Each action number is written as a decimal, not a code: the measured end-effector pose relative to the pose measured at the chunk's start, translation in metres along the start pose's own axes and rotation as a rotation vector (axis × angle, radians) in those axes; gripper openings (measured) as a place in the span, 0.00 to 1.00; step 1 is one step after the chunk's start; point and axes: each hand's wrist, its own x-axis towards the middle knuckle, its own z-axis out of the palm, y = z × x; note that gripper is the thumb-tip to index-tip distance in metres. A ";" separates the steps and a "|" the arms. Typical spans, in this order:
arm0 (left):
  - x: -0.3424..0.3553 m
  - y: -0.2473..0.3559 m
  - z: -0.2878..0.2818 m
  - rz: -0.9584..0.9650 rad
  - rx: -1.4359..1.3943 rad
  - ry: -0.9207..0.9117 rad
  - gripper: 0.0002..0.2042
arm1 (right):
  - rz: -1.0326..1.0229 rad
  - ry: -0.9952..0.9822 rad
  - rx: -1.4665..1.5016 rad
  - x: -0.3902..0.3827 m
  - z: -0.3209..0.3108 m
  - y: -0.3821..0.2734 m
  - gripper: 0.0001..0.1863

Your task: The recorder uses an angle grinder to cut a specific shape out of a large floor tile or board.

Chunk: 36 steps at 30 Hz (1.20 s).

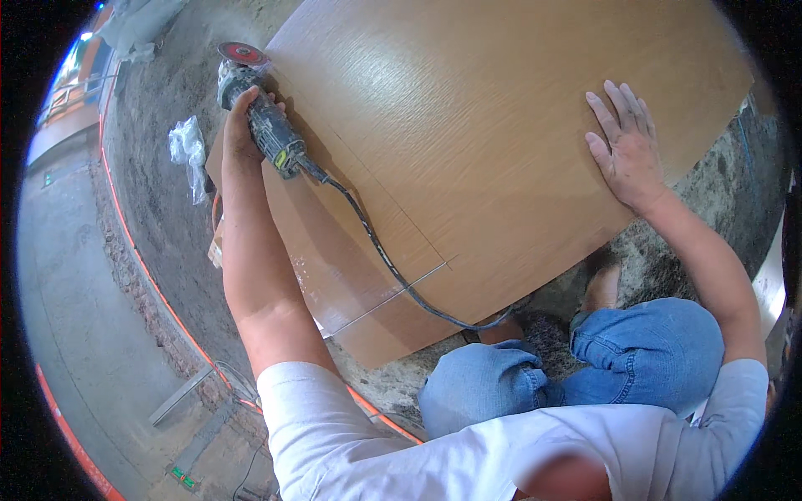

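Note:
My left hand [245, 117] is wrapped round the body of an angle grinder [274, 129], which has a red disc [243, 54] at its far end. The grinder is at the far left edge of a large, glossy brown panel [468, 108] with a wood-like grain. A black power cord [368, 230] trails from it across the panel toward my knees. My right hand [626, 150] lies flat on the panel's right side, fingers apart. A thin drawn line runs along the panel and meets a pale straight cut [388, 296] near its close corner.
Crumpled clear plastic [189, 150] lies on the rough grey ground left of the panel. An orange hose or cable [150, 275] curves along the left. A metal strip [181, 394] and a small green level-like piece [182, 477] lie at lower left. My jeans-clad knees [643, 346] are beside the panel's close edge.

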 end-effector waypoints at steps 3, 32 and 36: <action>0.002 0.000 -0.003 -0.019 -0.005 0.004 0.19 | 0.000 0.004 -0.005 0.000 0.001 0.000 0.28; -0.007 -0.003 -0.001 -0.025 -0.055 0.003 0.19 | 0.006 -0.009 0.003 0.008 -0.011 -0.008 0.28; -0.009 -0.004 -0.001 -0.019 -0.047 -0.018 0.18 | 0.016 -0.016 -0.006 0.006 -0.008 -0.007 0.28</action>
